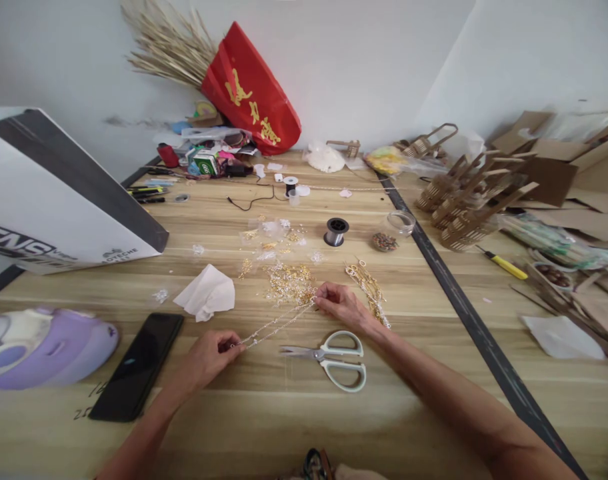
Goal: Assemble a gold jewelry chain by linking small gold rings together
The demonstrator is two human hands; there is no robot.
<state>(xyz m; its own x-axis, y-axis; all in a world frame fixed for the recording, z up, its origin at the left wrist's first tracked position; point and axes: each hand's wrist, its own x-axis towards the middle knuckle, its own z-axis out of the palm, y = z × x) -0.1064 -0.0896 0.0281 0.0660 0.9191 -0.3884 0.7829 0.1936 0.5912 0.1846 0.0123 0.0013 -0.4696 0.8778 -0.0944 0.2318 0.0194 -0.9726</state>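
Observation:
My left hand (211, 352) is pinched shut on the near end of a thin beaded strand (274, 325) that lies stretched across the wooden table (264, 413). My right hand (340, 304) pinches the strand's far end, right beside a pile of small gold beads (290, 283). White-handled scissors (334, 357) lie on the table just in front of my right hand. A bunch of gold chains (370, 288) lies to the right of my right hand.
A black phone (138, 365) and a purple device (39, 347) lie at the left, with a crumpled tissue (207, 293) and a large white box (59, 200) nearby. A wire spool (336, 231), small bead dishes (385, 241), cardboard baskets (464, 200) and a yellow tool (504, 265) stand to the right.

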